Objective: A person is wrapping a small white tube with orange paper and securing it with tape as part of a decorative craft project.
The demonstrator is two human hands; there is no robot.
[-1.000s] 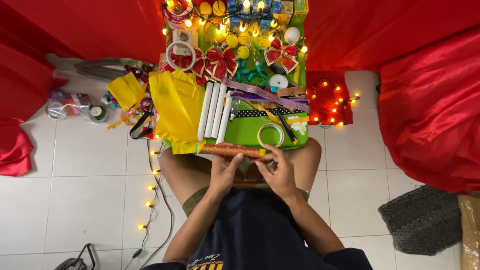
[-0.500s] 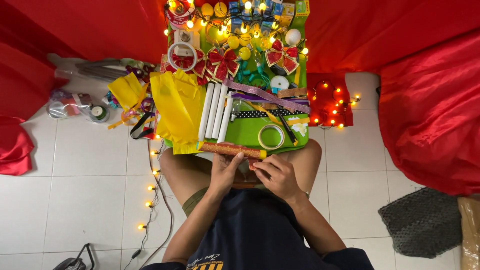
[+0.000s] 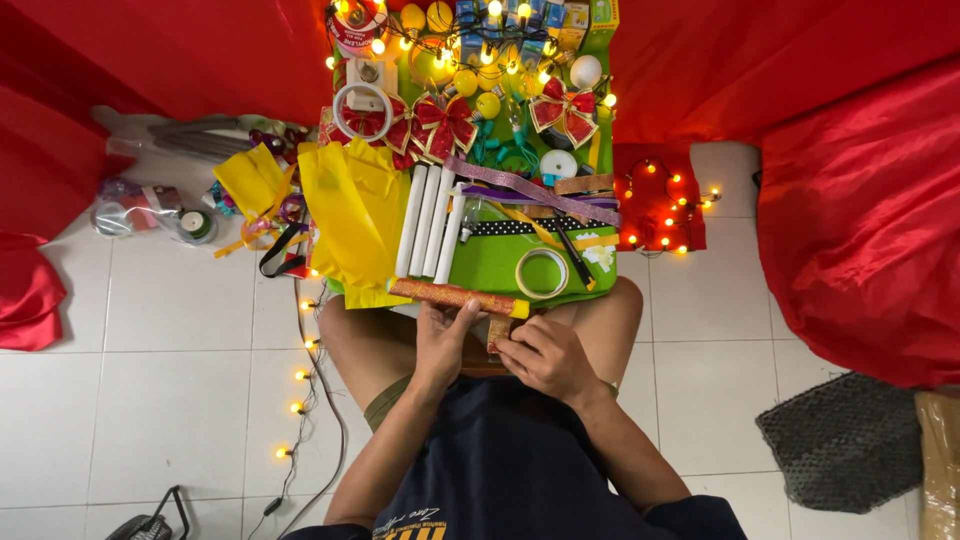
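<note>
Glittered orange-red tube (image 3: 455,296) lies crosswise at the near edge of the green counter (image 3: 490,262), just above the person's knees, with a yellow tip at its right end. Left hand (image 3: 440,345) grips the tube from below, fingers (image 3: 462,318) closed against its underside near the middle. Right hand (image 3: 545,355) sits just beside it, lower and to the right, fingers (image 3: 510,345) pinched together on a small strip of the same glittered material below the tube's right end; how the strip joins the tube cannot be told. Directly beyond the tube, a roll of clear tape (image 3: 541,271) lies flat on the counter, with a dark pen-like tool (image 3: 573,252) just to its right. Three white tubes (image 3: 428,220) lie side by side, running away from the person. Yellow sheet material (image 3: 355,215) drapes over the counter's left edge. A black dotted ribbon (image 3: 520,227) and a purple glitter ribbon (image 3: 530,186) cross the middle of the counter. Red bows (image 3: 440,122) and lit yellow bulbs (image 3: 470,75) crowd the far end. Red cloth (image 3: 860,220) surrounds the work area on the white tiled floor (image 3: 170,380), and a string of small lights (image 3: 300,375) trails along the floor at left.
</note>
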